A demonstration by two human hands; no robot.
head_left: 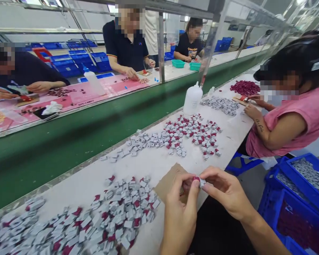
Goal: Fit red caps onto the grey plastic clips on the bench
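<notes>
The left fingers (192,195) pinch the maroon end of a small two-part piece (198,180); the right fingers (214,192) grip its grey end. It sits between their tips, near the cardboard (167,180) on the table (139,170).

- Left hand (182,209) and right hand (230,194) pinching 1 small maroon-and-grey piece (198,180) between them!
- Cardboard sheet (168,179), partly hidden by the left hand.
- White squeeze bottle (192,100) standing behind clustered maroon-and-grey parts (184,132).
- Pink-topped co-worker (309,117) bending alongside.

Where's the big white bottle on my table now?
Right of centre in the head view, the white bottle stands near the green strip, just beyond the farther maroon-and-gray pile and left of a gray pile.
</notes>
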